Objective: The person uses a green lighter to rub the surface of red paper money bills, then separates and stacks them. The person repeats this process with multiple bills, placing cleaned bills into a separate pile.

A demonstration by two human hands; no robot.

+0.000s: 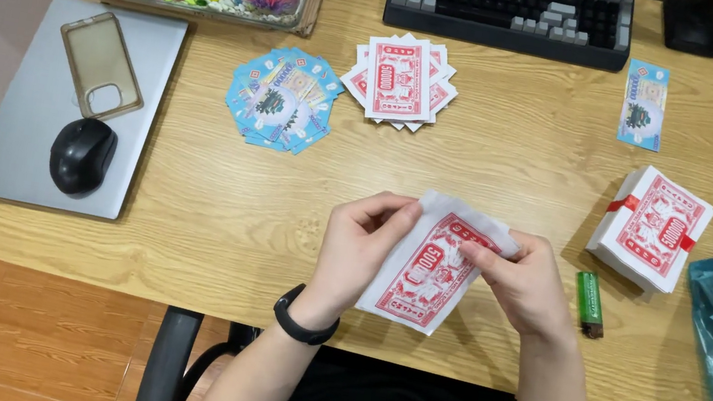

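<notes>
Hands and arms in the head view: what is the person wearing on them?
Both forearms are bare, with no sleeves in view. The left hand has a plain black band around its wrist, like a slim fitness tracker. The right hand and its wrist carry nothing. No rings or gloves show.

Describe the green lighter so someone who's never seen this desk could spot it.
Start at the wooden desk, at its right side, where a banded stack of red-and-white notes sits. The green lighter lies just below that stack, beside the right hand. It is the only small green cylinder; everything near it is paper.
</notes>
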